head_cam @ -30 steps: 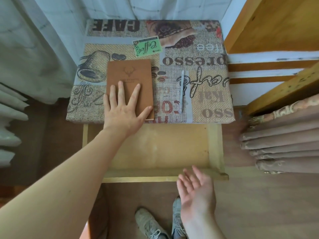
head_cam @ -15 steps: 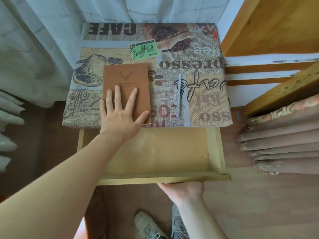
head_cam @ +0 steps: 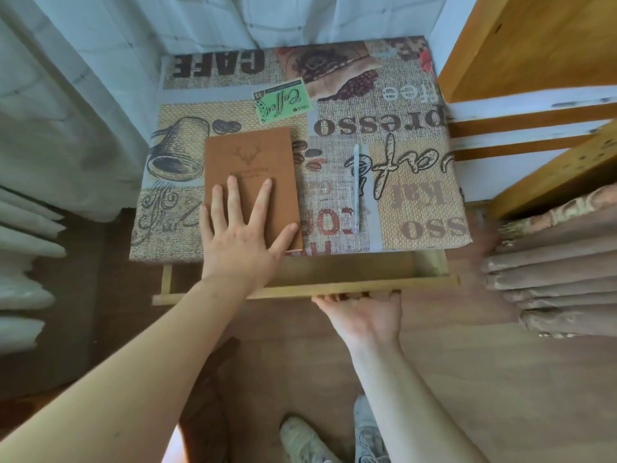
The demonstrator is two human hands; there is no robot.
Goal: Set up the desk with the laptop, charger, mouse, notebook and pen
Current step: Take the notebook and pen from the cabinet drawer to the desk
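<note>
The right hand [head_cam: 364, 312] cupped the drawer [head_cam: 334, 290] front from below, fingers hidden. The desk [head_cam: 417, 195] lay straight beyond it. The left hand [head_cam: 242, 238] pressed flat, open, on the notebook [head_cam: 252, 182].

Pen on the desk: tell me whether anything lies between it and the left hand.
Nothing visible blocks it. The left hand lies flat on the brown notebook, and the pen lies to its right, apart from the notebook, with only bare printed desk cover between them. The right hand is lower down, at the drawer front.

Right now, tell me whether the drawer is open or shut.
Partly open: the drawer juts out under the desk, right hand on its front.
</note>
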